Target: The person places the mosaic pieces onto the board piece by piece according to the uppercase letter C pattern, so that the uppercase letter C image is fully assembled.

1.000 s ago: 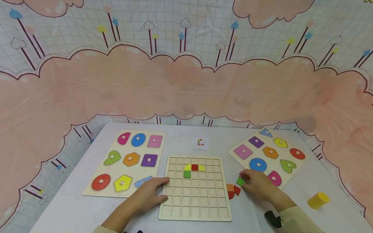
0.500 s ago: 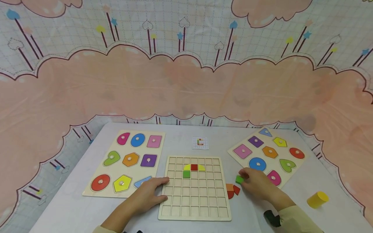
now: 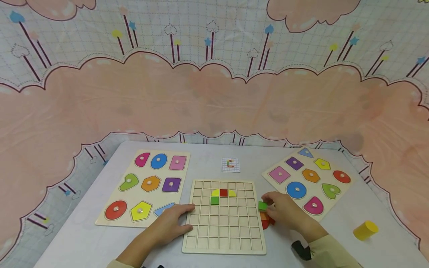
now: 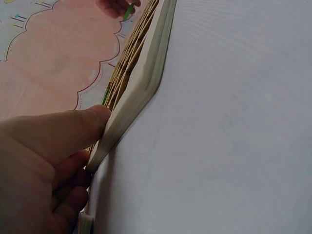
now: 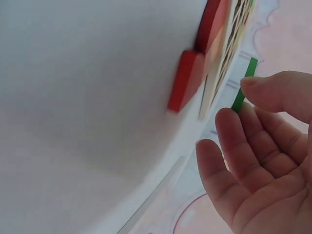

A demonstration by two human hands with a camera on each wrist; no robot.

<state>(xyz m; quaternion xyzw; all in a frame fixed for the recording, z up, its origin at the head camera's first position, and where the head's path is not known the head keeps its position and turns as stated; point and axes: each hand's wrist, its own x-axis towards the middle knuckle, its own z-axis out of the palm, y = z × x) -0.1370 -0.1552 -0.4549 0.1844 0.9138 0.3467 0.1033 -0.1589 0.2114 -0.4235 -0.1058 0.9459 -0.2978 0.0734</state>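
My left hand (image 3: 171, 224) rests at the left edge of a pale wooden grid board (image 3: 223, 235), thumb and index finger spread apart along its rim. In the left wrist view, the thumb (image 4: 80, 129) touches that rim. Between thumb and fingers, my right hand (image 3: 285, 209) pinches a green square tile (image 3: 263, 206) just past the board's right edge; the right wrist view shows the green tile (image 5: 244, 84) edge-on. Set into the grid are a red square (image 3: 223, 192), a green square (image 3: 214, 200) and two yellow curved pieces (image 3: 232, 193).
Orange and red pieces (image 3: 265, 224) lie against the board's right side, partly hidden by the right hand. A small pattern card (image 3: 231, 165) lies behind the board. Knobbed shape puzzles stand left (image 3: 155, 203) and right (image 3: 315, 188). A yellow cylinder (image 3: 365, 230) is at far right.
The right hand has moved left with the green tile, from beside the right puzzle to the board's right edge, over the loose pieces. The left hand stays in place.
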